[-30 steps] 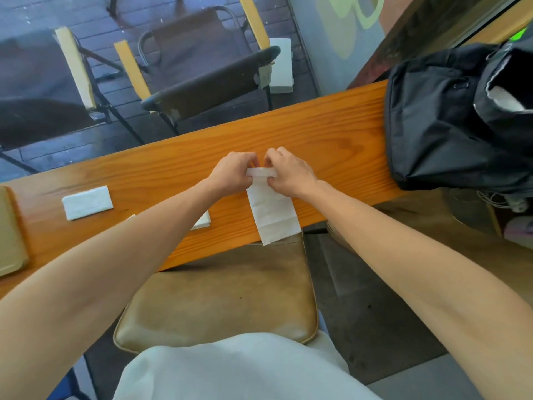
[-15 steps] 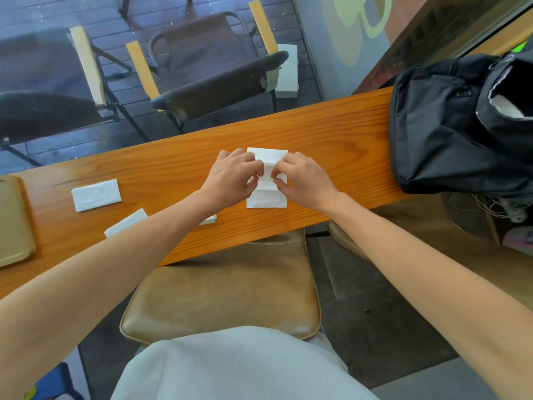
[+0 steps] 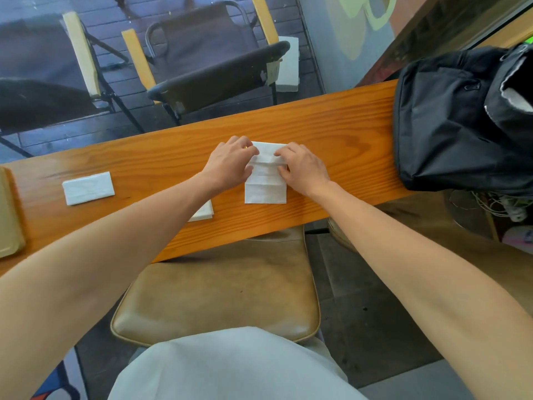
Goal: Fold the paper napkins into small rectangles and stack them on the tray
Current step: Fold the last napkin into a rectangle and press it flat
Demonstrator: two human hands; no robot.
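Note:
A white paper napkin [image 3: 265,186] lies on the wooden counter [image 3: 340,134], folded into an upright rectangle with a raised crease across its upper part. My left hand [image 3: 230,163] pinches its upper left edge with curled fingers. My right hand [image 3: 304,167] pinches the upper right edge between fingertip and thumb. A folded napkin [image 3: 88,187] lies flat further left. Another napkin [image 3: 203,212] peeks out from under my left forearm. The tan tray [image 3: 8,220] sits at the counter's far left edge, mostly cut off.
A black bag [image 3: 461,119] covers the right end of the counter. A tan cushioned stool [image 3: 216,287] stands below the counter's near edge. Behind the glass beyond the counter are dark chairs [image 3: 213,73].
One second ago the napkin was a long strip hanging over the counter's near edge. It now lies shorter and wholly on the counter, with both hands holding its upper part.

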